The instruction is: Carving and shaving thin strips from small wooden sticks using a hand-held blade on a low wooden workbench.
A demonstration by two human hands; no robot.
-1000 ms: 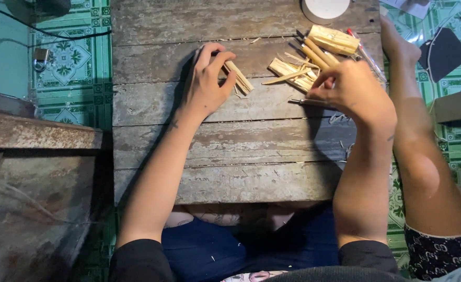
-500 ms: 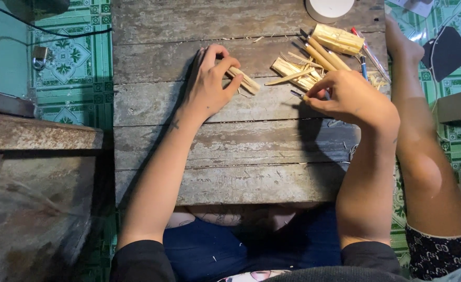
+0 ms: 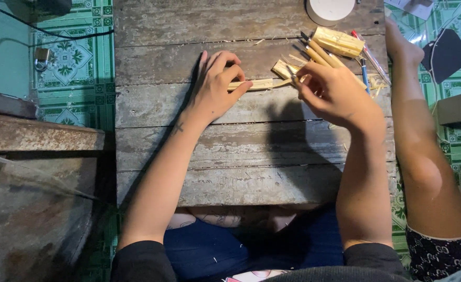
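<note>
My left hand (image 3: pixel 216 87) rests on the plank table (image 3: pixel 230 151). Its thumb and forefinger pinch the near end of a pale bamboo strip (image 3: pixel 259 84) that lies flat across a board. My right hand (image 3: pixel 334 93) hovers just right of the strip's other end, fingers curled around a thin dark-tipped tool (image 3: pixel 292 73) that points at the strip. Behind that hand lie several split bamboo pieces (image 3: pixel 285 68) and a tied bundle of bamboo sticks (image 3: pixel 338 42).
A white round object (image 3: pixel 330 8) sits at the table's far edge. Pens (image 3: pixel 367 58) lie beside the bundle. A bare leg (image 3: pixel 417 136) stretches along the table's right side. A rusty metal ledge (image 3: pixel 37 137) stands on the left over a green tiled floor (image 3: pixel 79 68).
My right hand has moved left and a little up, closing in on the strip. The strip under my left hand has turned from slanted to level.
</note>
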